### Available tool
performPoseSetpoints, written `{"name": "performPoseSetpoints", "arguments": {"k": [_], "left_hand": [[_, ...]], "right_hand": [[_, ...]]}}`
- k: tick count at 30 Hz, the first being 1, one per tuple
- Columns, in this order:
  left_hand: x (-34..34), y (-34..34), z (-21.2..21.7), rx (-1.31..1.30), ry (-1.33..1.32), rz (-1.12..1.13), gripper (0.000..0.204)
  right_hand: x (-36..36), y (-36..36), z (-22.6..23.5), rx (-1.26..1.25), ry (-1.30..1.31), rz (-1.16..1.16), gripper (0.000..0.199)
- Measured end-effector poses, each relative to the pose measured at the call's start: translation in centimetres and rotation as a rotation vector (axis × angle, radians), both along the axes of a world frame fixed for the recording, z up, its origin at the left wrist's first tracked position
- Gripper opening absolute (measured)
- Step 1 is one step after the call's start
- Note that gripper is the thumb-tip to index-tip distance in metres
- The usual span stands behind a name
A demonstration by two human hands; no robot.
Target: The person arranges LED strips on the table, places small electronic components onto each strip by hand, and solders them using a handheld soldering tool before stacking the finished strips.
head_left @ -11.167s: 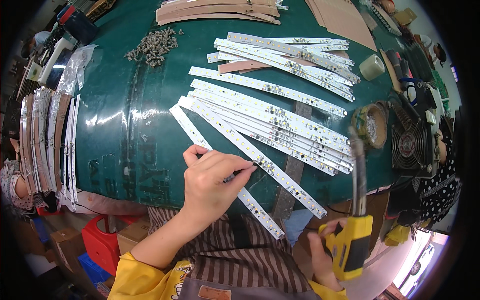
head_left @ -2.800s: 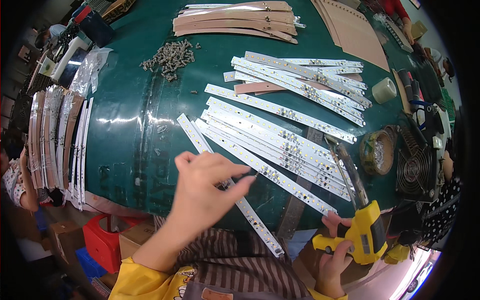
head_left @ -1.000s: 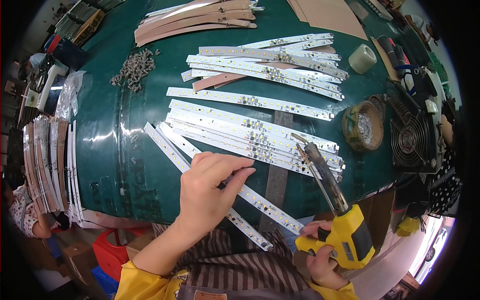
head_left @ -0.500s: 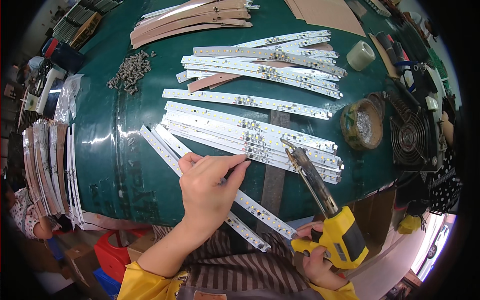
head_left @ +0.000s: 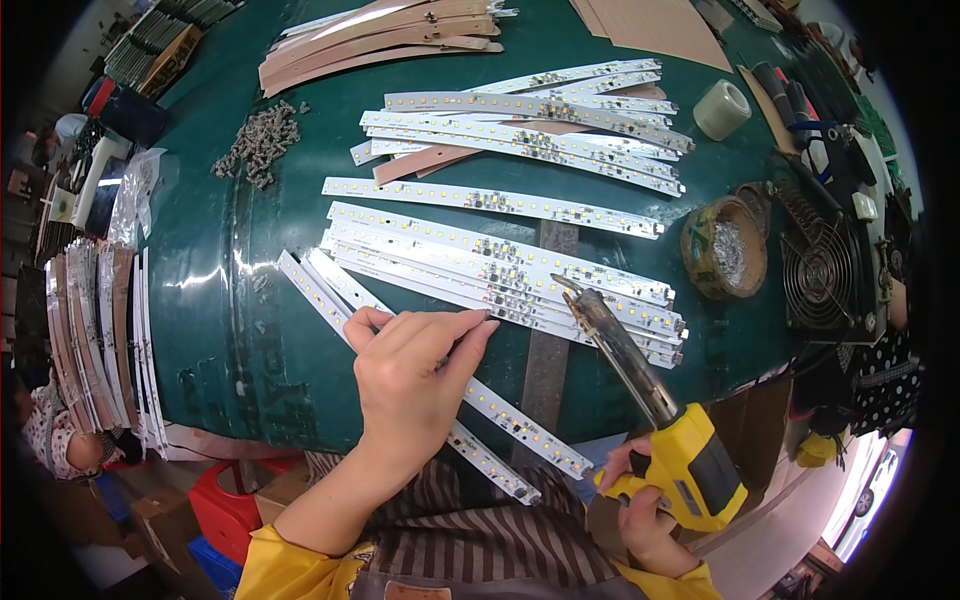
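My right hand (head_left: 645, 505) grips the handle of a yellow and black soldering gun (head_left: 695, 465). Its dark tip points up and left, over a row of white LED strips (head_left: 420, 240) lying side by side. My left hand (head_left: 410, 375) is closed in a pinch, thumb and forefinger at the front edge of that row. Whatever sits between those fingertips is too small to make out. Beneath the left hand, two more LED strips (head_left: 530, 430) slant toward the table's near edge, partly hidden by the hand. One single LED strip (head_left: 490, 205) lies just beyond the row.
Crossed LED strips (head_left: 530, 130) lie farther back, behind them brown-backed strips (head_left: 390, 45). Small metal parts (head_left: 258, 145) are heaped at left. To the right are a tape ring (head_left: 697, 255) holding clear material, a white roll (head_left: 722, 110) and a fan (head_left: 818, 270). A red stool (head_left: 225, 510) stands below.
The soldering gun has turned a little: its tip has shifted slightly left, while its body has moved slightly up and right with my right hand. My left hand has shifted slightly left, still pinching.
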State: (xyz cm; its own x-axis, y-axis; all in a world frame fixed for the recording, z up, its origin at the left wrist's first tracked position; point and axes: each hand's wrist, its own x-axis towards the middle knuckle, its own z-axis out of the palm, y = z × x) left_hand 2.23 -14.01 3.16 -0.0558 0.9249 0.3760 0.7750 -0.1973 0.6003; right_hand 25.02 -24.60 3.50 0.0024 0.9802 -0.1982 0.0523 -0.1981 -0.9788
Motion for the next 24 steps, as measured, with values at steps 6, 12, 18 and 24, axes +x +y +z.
{"name": "performPoseSetpoints", "arguments": {"k": [6,12,18,24], "left_hand": [[-0.1,-0.1,-0.6,0.113,0.188,-0.002,0.012],[-0.2,-0.2,-0.7,0.132,0.210,-0.012,0.011],[-0.4,0.0,-0.5,0.099,0.173,-0.003,0.010],[-0.6,0.1,-0.3,0.068,0.162,-0.009,0.009]], "right_hand": [[1.3,1.0,0.0,0.006,-0.132,0.154,0.061],[1.6,1.7,-0.1,0.110,-0.292,0.040,0.019],[1.7,2.2,-0.1,0.159,-0.405,0.149,0.026],[1.5,2.5,0.4,0.143,-0.419,0.125,0.027]]}}
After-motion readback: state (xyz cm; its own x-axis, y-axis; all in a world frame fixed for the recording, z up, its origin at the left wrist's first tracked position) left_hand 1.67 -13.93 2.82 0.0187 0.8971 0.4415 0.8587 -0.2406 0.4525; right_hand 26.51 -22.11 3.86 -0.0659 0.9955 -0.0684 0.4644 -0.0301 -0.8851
